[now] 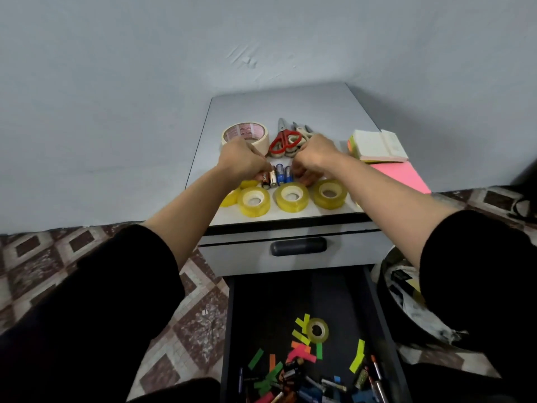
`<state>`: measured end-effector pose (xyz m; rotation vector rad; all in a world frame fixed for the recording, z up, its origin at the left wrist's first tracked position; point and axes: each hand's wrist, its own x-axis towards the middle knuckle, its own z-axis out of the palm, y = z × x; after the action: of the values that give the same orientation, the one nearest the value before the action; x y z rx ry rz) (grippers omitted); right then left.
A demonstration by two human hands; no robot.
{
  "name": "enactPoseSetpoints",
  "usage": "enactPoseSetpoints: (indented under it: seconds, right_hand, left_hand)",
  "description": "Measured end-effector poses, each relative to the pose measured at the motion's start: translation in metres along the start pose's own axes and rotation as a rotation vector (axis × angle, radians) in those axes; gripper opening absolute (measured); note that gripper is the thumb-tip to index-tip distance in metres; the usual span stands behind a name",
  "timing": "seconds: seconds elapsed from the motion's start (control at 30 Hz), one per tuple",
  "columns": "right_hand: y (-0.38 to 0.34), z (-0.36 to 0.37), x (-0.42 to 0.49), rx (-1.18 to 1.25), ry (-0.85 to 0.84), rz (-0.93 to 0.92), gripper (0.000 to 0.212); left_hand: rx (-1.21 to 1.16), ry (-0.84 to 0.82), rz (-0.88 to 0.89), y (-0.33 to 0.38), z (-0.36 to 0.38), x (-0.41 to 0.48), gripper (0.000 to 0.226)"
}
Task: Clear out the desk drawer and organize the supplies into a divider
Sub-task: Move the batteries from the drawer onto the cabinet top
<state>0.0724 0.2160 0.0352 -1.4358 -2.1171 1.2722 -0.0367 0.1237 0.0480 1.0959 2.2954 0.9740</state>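
Cabinet top (279, 109), pale grey w/ a dark edge, set against a plain blue-grey wall (145, 82); floor (43, 257) is brown-and-cream diamond tile. On my feed both arms reach over it in black sleeves. Left hand (242, 159) and right hand (316, 157) sit knuckles-up at either end of a short row of batteries (276, 175), mid-top, fingers curled down and pinching the row's ends. Just in front, nr the front edge, a line of yellow tape rolls (290, 197) lies flat; one more is partly hidden by the left forearm. Behind the hands: masking tape (247, 135) at left, scissors (283, 141) in the middle, a few pairs overlapped. Sticky-note pads (377, 145) stacked at the right edge, a pink sheet (404, 177) beside them. Below, top drawer (232, 254) closed, dark handle (298, 246). Lower drawer (229, 330) pulled out, black inside, holding a small tape roll (317, 330), scattered coloured paper flags (302, 337), loose cells (293, 367) and pens (376, 370) twd the near end. Bin (406, 301) w/ a liner stands right of the cabinet
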Motion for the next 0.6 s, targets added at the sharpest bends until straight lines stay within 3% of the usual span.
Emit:
enactPoseSetpoints:
  seconds: [0.13,0.23,0.33,0.47,0.6]
  right_hand:
    - [0.000,0.003,-0.006,-0.090,0.085,-0.037,0.017]
    - [-0.003,-0.001,-0.018,-0.229,0.420,-0.202,0.019]
    - [-0.006,-0.001,-0.050,-0.077,0.572,-0.353,0.013]
    - [0.036,0.025,-0.115,0.176,0.435,-0.463,0.009]
    - [0.123,0.074,-0.155,0.168,0.284,-0.332,0.010]
  left_hand:
    - [-0.086,0.024,0.017,-0.004,-0.002,-0.015,0.008]
    - [-0.162,0.044,0.063,-0.006,-0.003,-0.032,0.013]
    - [-0.201,-0.054,0.089,-0.011,0.000,-0.063,0.015]
    - [-0.223,-0.392,0.103,-0.047,0.023,-0.113,0.015]
    - [-0.141,-0.512,-0.059,-0.127,0.065,-0.145,0.011]
